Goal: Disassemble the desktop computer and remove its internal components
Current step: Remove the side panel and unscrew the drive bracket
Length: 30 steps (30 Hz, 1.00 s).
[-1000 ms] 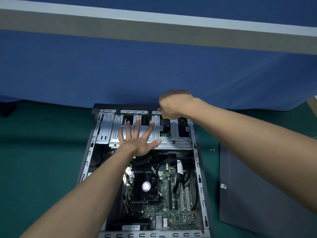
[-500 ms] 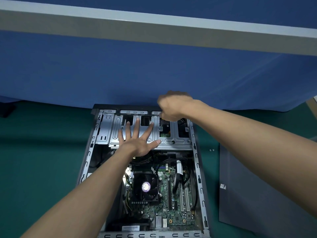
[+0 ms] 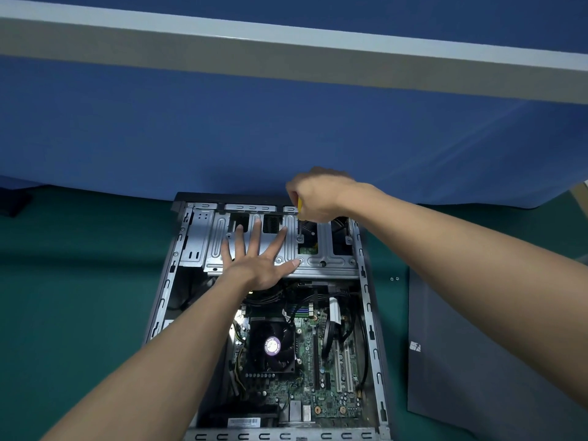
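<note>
An open desktop computer case (image 3: 370, 332) lies flat on the green table. Its silver drive cage (image 3: 321, 262) spans the far end. My left hand (image 3: 257, 256) presses flat on the cage with fingers spread. My right hand (image 3: 315, 198) is curled round a yellow-handled screwdriver (image 3: 299, 207), whose thin shaft points down at a screw on the cage. Nearer me, the motherboard (image 3: 324, 354) shows, with a black CPU fan (image 3: 272, 345) and black cables (image 3: 331, 335).
The removed grey side panel (image 3: 477, 361) lies on the green table (image 3: 79, 297) to the right of the case. Two small screws (image 3: 394, 278) sit between them. A blue partition (image 3: 286, 128) stands right behind the case.
My right hand shifted slightly over the screw, as if turning the screwdriver. My left hand stayed flat on the drive cage.
</note>
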Tool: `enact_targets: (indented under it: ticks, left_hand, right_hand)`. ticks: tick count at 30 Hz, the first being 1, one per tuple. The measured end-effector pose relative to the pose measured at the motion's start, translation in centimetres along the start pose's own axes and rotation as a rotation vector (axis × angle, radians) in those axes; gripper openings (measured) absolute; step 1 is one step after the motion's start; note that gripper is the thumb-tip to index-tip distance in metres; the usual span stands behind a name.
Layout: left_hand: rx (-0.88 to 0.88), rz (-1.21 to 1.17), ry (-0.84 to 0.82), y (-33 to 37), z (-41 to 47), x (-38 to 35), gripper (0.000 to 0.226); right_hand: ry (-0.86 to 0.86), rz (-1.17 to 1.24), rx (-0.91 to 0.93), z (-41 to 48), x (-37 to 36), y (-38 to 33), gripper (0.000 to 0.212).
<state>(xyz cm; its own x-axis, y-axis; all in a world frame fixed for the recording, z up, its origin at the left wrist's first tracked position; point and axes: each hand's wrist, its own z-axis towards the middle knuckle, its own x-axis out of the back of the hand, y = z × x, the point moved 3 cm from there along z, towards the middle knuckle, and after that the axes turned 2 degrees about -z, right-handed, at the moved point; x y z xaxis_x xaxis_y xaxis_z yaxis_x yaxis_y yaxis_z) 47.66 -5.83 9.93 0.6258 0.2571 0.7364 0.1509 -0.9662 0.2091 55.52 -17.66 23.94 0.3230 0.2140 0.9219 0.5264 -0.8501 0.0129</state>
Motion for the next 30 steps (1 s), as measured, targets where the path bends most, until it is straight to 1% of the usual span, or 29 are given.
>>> enact_targets:
  ticks: [2,4,5,7,9,13,14,16,17,18,19,20,21,23,26,28,30]
  left_hand:
    - [-0.001,0.001,-0.001,0.0,0.1,0.0,0.078]
    - [-0.001,0.004,0.0,0.1,0.1,0.0,0.078]
    - [0.001,0.007,0.001,0.0,0.1,0.0,0.078]
    - [0.004,0.014,-0.002,0.0,0.1,0.0,0.078]
    - [0.002,0.016,-0.003,0.1,0.2,0.0,0.078]
    - [0.002,0.013,-0.003,0.0,0.1,0.0,0.078]
    - [0.001,0.012,-0.004,0.0,0.1,0.0,0.078]
    - [-0.002,0.007,-0.003,0.0,0.2,0.0,0.078]
    - [-0.003,0.007,-0.003,0.0,0.2,0.0,0.078]
    - [-0.003,0.009,-0.003,0.0,0.2,0.0,0.078]
    - [-0.001,0.011,-0.001,0.0,0.2,-0.1,0.078]
    - [0.001,0.012,0.0,-0.1,0.2,-0.1,0.078]
    - [0.002,0.011,0.001,-0.1,0.2,-0.1,0.078]
    - [-0.002,0.006,0.004,-0.1,0.3,-0.1,0.078]
    - [-0.004,0.009,0.006,-0.2,0.3,-0.1,0.078]
    - [-0.003,0.011,0.002,-0.2,0.4,-0.2,0.078]
    - [-0.001,0.012,0.0,-0.1,0.4,-0.2,0.078]
  right_hand:
    - [-0.041,0.031,0.0,0.1,-0.3,0.1,0.012]
    - [-0.019,-0.034,-0.051,0.2,-0.5,0.4,0.04]
    - [0.009,-0.074,-0.088,0.2,-0.4,0.6,0.046]
    - [0.045,-0.112,-0.117,0.3,-0.3,0.7,0.038]
    - [0.039,-0.109,-0.091,0.4,-0.3,0.7,0.029]
    - [-0.015,-0.001,-0.016,0.2,0.1,0.5,0.005]
    - [-0.035,0.036,0.002,0.2,0.1,0.4,0.012]
    - [-0.057,0.04,0.001,0.3,-0.4,0.6,0.014]
    - [-0.05,0.015,-0.024,0.3,-0.6,0.7,0.022]
    - [-0.037,-0.023,-0.067,0.3,-0.6,0.9,0.036]
    - [-0.023,-0.054,-0.104,0.3,-0.6,1.0,0.046]
    - [-0.007,-0.072,-0.116,0.4,-0.5,1.1,0.049]
    - [0.008,-0.08,-0.1,0.4,-0.5,1.0,0.048]
    - [0.011,-0.069,-0.069,0.4,-0.5,1.1,0.037]
    - [-0.001,0.038,-0.034,0.3,-0.6,1.2,0.006]
    - [-0.027,0.11,-0.017,0.2,-0.7,1.2,0.011]
    - [-0.023,0.059,-0.075,0.3,-0.9,1.3,0.033]
